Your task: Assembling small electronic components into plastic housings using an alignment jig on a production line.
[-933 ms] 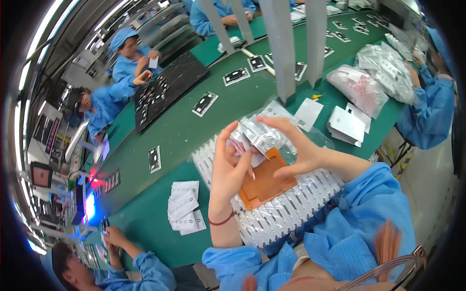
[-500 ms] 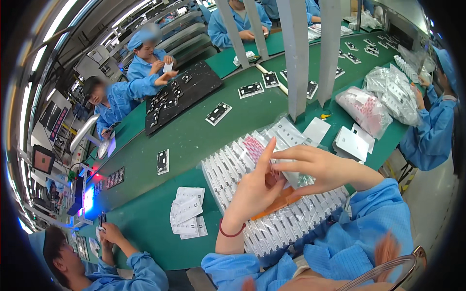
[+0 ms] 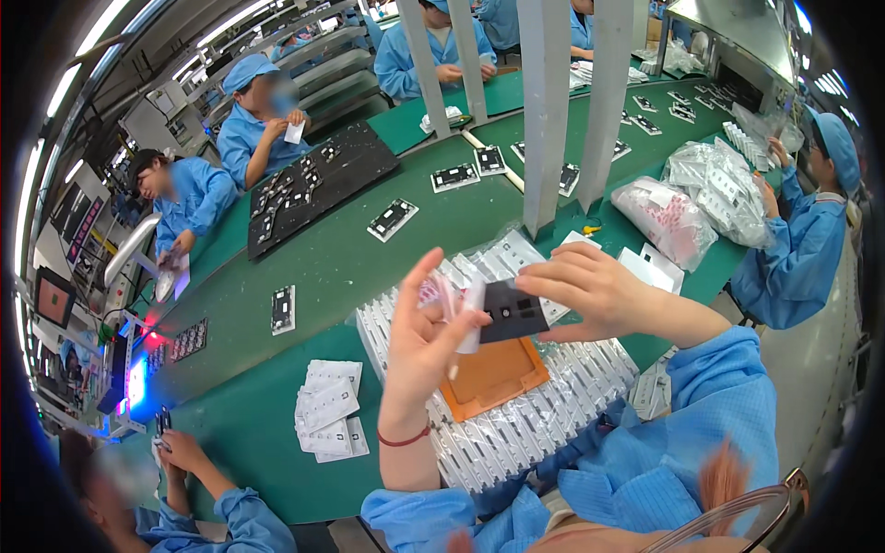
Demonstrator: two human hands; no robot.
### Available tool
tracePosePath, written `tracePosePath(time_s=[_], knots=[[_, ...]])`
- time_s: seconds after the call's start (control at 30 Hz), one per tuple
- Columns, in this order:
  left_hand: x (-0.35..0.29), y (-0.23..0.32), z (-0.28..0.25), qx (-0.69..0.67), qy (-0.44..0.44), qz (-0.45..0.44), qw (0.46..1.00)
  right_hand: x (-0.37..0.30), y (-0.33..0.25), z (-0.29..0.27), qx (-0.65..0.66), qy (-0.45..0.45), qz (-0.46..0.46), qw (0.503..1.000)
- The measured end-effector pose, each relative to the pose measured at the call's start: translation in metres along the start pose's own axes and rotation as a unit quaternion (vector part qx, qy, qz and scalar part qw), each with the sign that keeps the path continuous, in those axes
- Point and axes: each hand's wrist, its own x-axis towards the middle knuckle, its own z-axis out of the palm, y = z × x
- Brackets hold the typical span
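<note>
My right hand (image 3: 604, 293) grips the right end of a flat black rectangular plate (image 3: 516, 311), fingers above and thumb below. A whitish translucent strip (image 3: 471, 319) stands at the plate's left end. My left hand (image 3: 415, 346) pinches this strip with the thumb, while its index finger points up. Under the plate lies an orange fixture (image 3: 498, 380) with a shallow recess. It rests on a plastic-covered bed of white slotted trays (image 3: 525, 438). Behind my left fingers, a clear bag with pink-striped pieces (image 3: 433, 290) is partly hidden.
White printed cards (image 3: 330, 405) lie in a pile left of the trays. Black-and-white modules (image 3: 392, 219) dot the green bench (image 3: 341, 276). Grey posts (image 3: 542, 120) rise beyond my hands. Bulging clear bags (image 3: 664, 217) sit at right. Co-workers in blue surround the bench.
My hands have drawn slightly apart, and the black plate now shows between them. More of the orange fixture is uncovered. A co-worker at far left has pulled an outstretched arm back.
</note>
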Motion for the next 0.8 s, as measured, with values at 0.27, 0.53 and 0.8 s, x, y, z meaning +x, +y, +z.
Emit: tracePosePath(time_s=[0.27, 0.53, 0.8], knots=[[0.008, 0.007, -0.06, -0.206, 0.166, 0.165, 0.95, -0.022, 0.014, 0.024, 0.141, -0.039, 0.172, 0.974], [0.009, 0.002, -0.053, -0.1, 0.216, 0.169, 0.956, -0.016, -0.002, 0.062, 0.26, -0.12, 0.125, 0.95], [0.008, 0.003, -0.053, -0.078, 0.171, 0.179, 0.966, -0.015, -0.003, 0.064, 0.24, -0.143, 0.128, 0.952]])
